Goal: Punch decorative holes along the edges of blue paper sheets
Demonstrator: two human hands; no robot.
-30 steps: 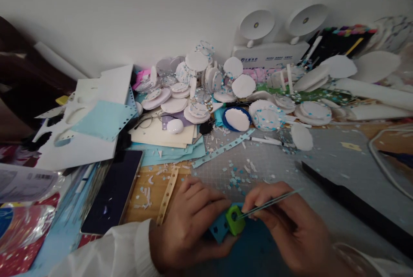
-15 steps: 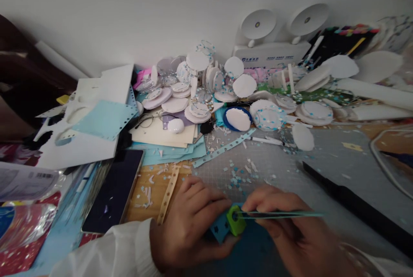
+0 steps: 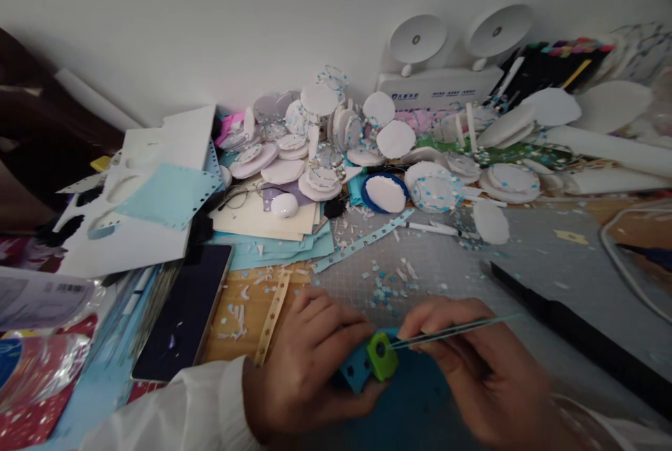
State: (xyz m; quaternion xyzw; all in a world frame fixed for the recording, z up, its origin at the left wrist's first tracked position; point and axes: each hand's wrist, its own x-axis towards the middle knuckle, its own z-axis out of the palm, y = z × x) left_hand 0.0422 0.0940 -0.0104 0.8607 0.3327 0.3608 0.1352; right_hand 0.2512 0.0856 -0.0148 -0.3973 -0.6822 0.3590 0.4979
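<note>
My left hand [image 3: 315, 360] is closed around a small lime-green craft punch [image 3: 382, 357], its fingers and thumb gripping the side. A blue paper strip [image 3: 358, 368] with star-shaped holes shows between those fingers and the punch. My right hand [image 3: 472, 360] pinches a slim, pale teal double strand [image 3: 462, 328]. I cannot tell whether it is wire or a tool. Its left end meets the round opening in the punch's face, and its other end slants up to the right. Below the hands lies a darker blue surface [image 3: 404, 402], blurred and partly hidden.
Star-shaped confetti [image 3: 386, 290] is scattered over the grey cutting mat [image 3: 446, 269]. A black long-handled tool [image 3: 572, 325] lies at right, a phone [image 3: 183, 311] at left. White discs [image 3: 320, 181] crowd the back, beside paper sheets [image 3: 168, 195]. A punched teal strip [image 3: 362, 241] lies ahead.
The strand in my right hand has tilted, its far end now higher. My right hand has shifted slightly; my left still grips the punch.
</note>
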